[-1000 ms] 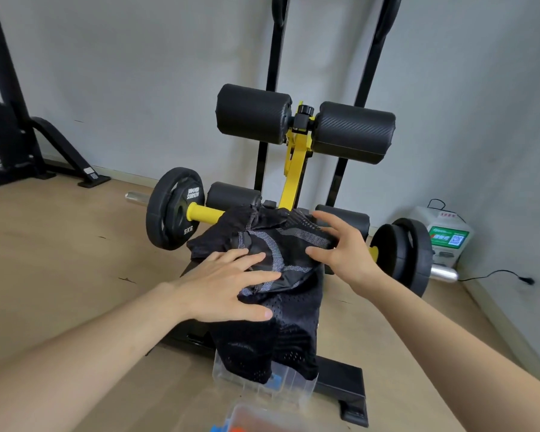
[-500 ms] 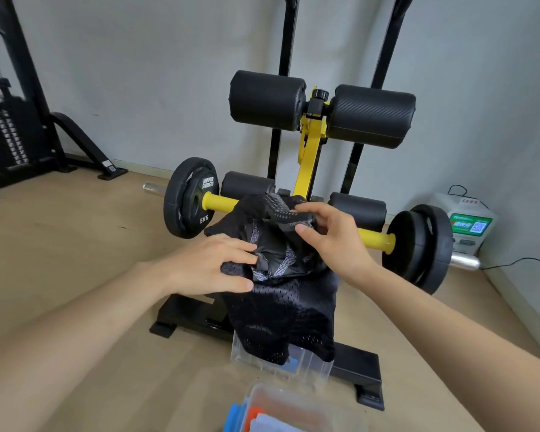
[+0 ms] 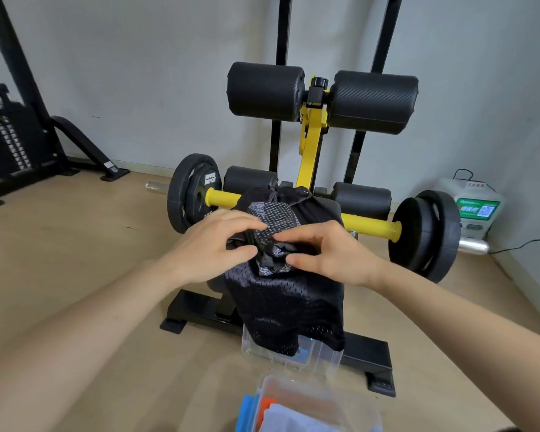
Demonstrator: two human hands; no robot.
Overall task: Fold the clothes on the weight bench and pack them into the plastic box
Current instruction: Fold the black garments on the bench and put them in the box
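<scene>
Head view, looking down along both bare forearms. Centre of attention: black mesh sports garment with a grey patterned band (image 3: 281, 294), draped over the near end of the black-and-yellow weight bench (image 3: 312, 151). Long axis running from the bench's seat down toward its near foot, loose hem hanging below the seat edge. Upper part bunched into a crumpled knot on top of the seat, directly between the two hands.

Left hand (image 3: 214, 241): at the left side of the bench seat, fingers curled inward, thumb and fingertips pinching the knot of fabric from that side. Right hand (image 3: 334, 254): at the right side of the seat, likewise curled, thumb below and fingers above, pinching the same knot. Fingertips of the two almost meeting over the cloth, neither hand spread flat. Both equally near the fabric, so no clear lead hand.

Clear plastic box with a blue latch (image 3: 309, 383): on the floor, nearer the person than the bench's foot and just past the hanging hem, holding orange and pale cloth. Second clear plastic piece (image 3: 321, 357): against the bench's near foot, partly behind the hem; lid or tray, cannot tell.

Judgement: fold under way, not finished. Probably calls next for flattening the bunch along the long axis, then carrying it down and toward the person into the box. Risk: slippery mesh springing open on the way.
</scene>
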